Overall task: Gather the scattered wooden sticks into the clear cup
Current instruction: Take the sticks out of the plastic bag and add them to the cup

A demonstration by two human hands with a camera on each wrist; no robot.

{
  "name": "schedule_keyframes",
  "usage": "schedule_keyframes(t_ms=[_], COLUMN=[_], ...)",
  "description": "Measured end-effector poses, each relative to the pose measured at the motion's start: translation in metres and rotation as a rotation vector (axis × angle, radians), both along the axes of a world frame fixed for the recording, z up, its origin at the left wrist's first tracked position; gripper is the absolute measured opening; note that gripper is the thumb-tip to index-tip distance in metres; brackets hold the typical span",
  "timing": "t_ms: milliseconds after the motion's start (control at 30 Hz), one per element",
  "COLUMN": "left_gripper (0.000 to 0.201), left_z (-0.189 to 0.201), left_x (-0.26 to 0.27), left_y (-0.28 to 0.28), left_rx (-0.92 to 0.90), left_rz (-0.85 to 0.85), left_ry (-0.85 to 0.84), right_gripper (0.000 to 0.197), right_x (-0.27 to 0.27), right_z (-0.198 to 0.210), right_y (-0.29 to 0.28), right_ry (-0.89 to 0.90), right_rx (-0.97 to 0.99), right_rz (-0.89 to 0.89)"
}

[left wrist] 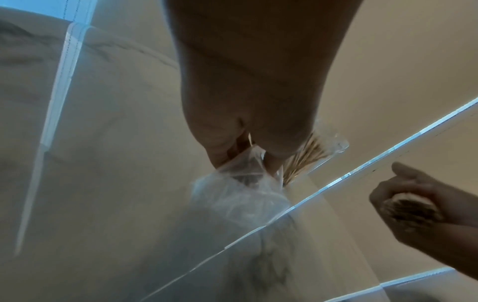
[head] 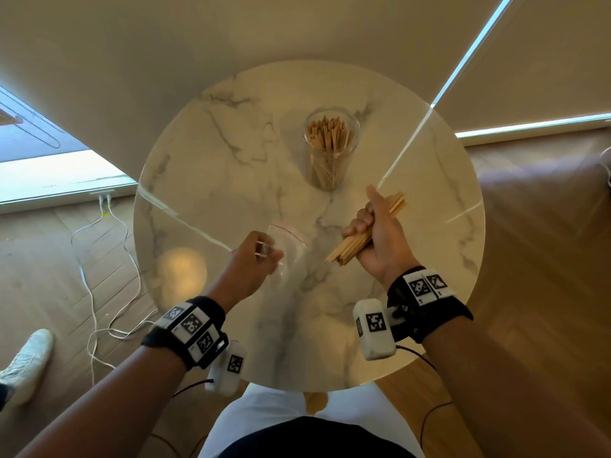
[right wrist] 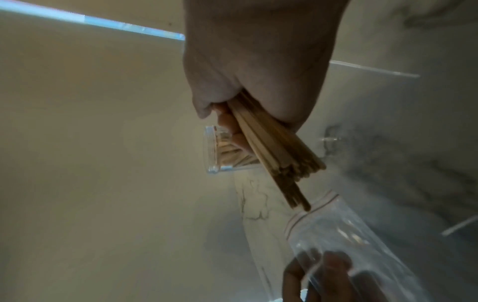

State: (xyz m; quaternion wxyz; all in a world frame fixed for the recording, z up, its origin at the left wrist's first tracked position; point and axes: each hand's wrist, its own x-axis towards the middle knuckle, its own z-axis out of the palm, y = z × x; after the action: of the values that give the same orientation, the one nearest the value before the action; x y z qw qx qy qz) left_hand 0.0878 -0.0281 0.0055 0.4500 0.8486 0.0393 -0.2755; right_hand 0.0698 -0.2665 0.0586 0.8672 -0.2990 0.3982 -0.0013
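A clear cup (head: 331, 145) stands upright on the far middle of the round marble table (head: 205, 153), with several wooden sticks in it. My right hand (head: 373, 226) grips a thick bundle of wooden sticks (head: 350, 247) in a fist, in front of and to the right of the cup. The right wrist view shows the same bundle (right wrist: 279, 151) with the cup (right wrist: 225, 151) behind it. My left hand (head: 261, 256) pinches a clear zip bag (head: 291, 246) with a red seal line; the bag (left wrist: 240, 190) hangs from its fingers (left wrist: 220, 147).
White cables (head: 96, 292) trail across the wooden floor to the left of the table. A white shoe (head: 26, 365) is at the lower left. The table's near edge is close to my body. Window blinds hang behind the table.
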Motion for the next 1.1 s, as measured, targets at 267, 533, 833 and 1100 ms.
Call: schedule_keyframes(t_ms=[267, 533, 833, 1100], left_gripper=[0.047, 0.07, 0.059, 0.075], left_z=[-0.01, 0.054, 0.055, 0.065], left_x=[0.001, -0.007, -0.012, 0.004], left_y=[0.0, -0.043, -0.046, -0.04], left_rx=[0.023, -0.503, -0.506, -0.548], left_rz=[-0.017, -0.047, -0.034, -0.155], left_ry=[-0.34, -0.788, -0.825, -0.79], right_gripper=[0.029, 0.037, 0.035, 0.032], right_x=[-0.011, 0.007, -0.004, -0.005], right_z=[0.005, 0.027, 0.036, 0.033], right_y=[0.029, 0.067, 0.081, 0.065], right_ry=[0.039, 0.004, 0.013, -0.006], right_rx=[-0.16, 0.202, 0.19, -0.117], right_rz=[0.286, -0.038, 0.031, 0.299])
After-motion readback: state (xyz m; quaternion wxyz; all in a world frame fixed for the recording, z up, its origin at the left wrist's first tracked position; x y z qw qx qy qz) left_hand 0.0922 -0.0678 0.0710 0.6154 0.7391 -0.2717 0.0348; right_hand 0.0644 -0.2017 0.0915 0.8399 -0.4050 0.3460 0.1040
